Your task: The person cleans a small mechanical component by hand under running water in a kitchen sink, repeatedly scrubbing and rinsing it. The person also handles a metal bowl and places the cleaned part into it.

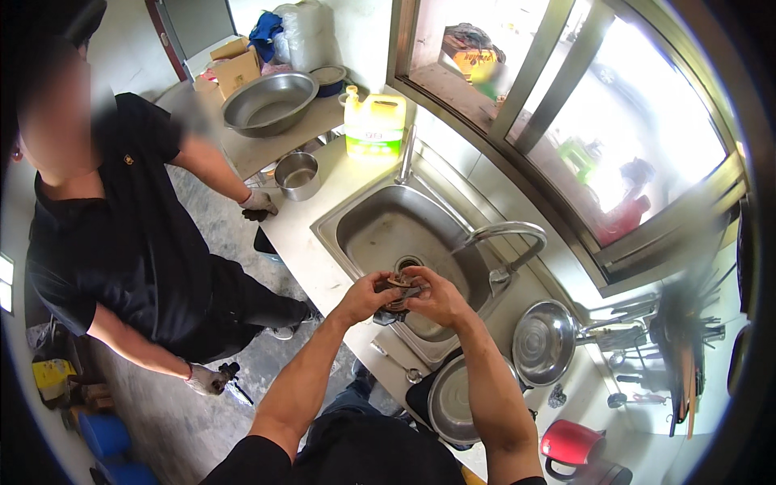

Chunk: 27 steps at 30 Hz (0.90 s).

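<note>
Over the near edge of the steel sink (368, 226), my left hand (368, 297) and my right hand (436, 297) are closed on a small dark metal fitting (398, 294) with a brass-coloured ring, partly hidden by my fingers. The drain opening (408, 264) shows just beyond it, below the curved tap (509, 226). A long-handled metal utensil (412, 373) lies on the counter by the sink's near side.
A person (129, 234) in gloves stands at the left, holding dark objects. The counter (283, 234) carries a steel pot (297, 174) and a yellow jug (375, 125). Pans (543, 343), a red kettle (572, 449) and hanging utensils (679, 356) are at the right; windows line the back.
</note>
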Motion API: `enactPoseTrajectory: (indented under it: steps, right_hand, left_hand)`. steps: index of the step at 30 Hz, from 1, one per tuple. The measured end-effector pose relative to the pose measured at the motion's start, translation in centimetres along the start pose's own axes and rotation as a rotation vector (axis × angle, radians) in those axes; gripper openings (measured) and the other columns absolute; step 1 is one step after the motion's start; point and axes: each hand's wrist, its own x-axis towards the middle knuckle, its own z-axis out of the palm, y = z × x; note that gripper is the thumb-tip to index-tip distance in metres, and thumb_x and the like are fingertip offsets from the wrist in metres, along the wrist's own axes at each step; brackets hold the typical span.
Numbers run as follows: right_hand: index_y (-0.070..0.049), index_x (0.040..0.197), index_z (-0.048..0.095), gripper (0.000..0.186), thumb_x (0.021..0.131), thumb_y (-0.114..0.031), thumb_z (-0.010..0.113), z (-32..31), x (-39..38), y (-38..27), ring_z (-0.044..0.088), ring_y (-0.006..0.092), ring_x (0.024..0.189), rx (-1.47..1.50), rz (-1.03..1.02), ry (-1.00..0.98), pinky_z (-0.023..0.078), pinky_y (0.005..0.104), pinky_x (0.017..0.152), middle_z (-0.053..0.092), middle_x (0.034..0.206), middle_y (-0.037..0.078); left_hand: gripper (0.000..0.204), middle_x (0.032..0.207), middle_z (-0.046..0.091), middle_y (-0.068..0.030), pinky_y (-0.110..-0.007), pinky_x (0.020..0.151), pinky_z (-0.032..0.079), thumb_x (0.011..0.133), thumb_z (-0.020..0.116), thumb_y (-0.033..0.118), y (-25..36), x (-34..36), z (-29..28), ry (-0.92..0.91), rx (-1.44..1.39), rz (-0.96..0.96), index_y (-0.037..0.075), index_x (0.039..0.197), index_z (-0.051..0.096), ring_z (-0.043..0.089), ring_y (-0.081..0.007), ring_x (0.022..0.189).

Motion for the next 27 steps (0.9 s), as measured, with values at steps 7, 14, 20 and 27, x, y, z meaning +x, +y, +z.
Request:
enactPoseTrajectory:
  steps: [7,14,20,27]
  right_hand:
    - [-0.004,0.132,0.055,0.056,0.077,-0.006,0.067,0.4,0.5,0.9,0.062,0.0124,0.077,0.153,-0.042,0.049,0.052,0.0278,0.073,0.066,0.111,0.01]
    - [-0.003,0.129,0.058,0.051,0.079,-0.003,0.065,0.5,0.4,1.8,0.06,0.0105,0.078,0.224,0.025,0.041,0.051,0.0262,0.073,0.066,0.108,0.008]
    - [-0.004,0.127,0.061,0.048,0.079,0.0,0.064,0.6,0.3,3.7,0.06,0.0108,0.079,0.284,-0.058,0.085,0.051,0.0255,0.074,0.064,0.105,0.007]
    - [-0.006,0.128,0.061,0.049,0.079,-0.004,0.065,0.5,-0.1,3.2,0.062,0.0173,0.084,0.104,-0.138,0.147,0.052,0.0293,0.078,0.065,0.108,0.011]
  left_hand:
    - [0.043,0.112,0.067,-0.0088,-0.028,0.089,0.051,0.088,0.073,0.015,1.0,0.0,0.3,0.012,-0.006,0.021,-0.002,0.123,0.056,0.063,-0.0145,0.101]
    - [0.05,0.111,0.068,-0.01,-0.03,0.089,0.051,0.086,0.076,0.021,1.1,0.4,0.2,0.062,0.1,0.057,-0.003,0.125,0.056,0.064,-0.0149,0.1]
    - [0.048,0.112,0.067,-0.0088,-0.029,0.09,0.052,0.087,0.075,0.019,2.0,0.5,0.9,0.018,0.112,0.035,-0.003,0.126,0.055,0.064,-0.0146,0.101]
    - [0.044,0.109,0.067,-0.0096,-0.029,0.087,0.052,0.087,0.075,0.017,0.8,1.2,1.2,0.046,0.117,0.023,-0.004,0.121,0.057,0.064,-0.0151,0.098]
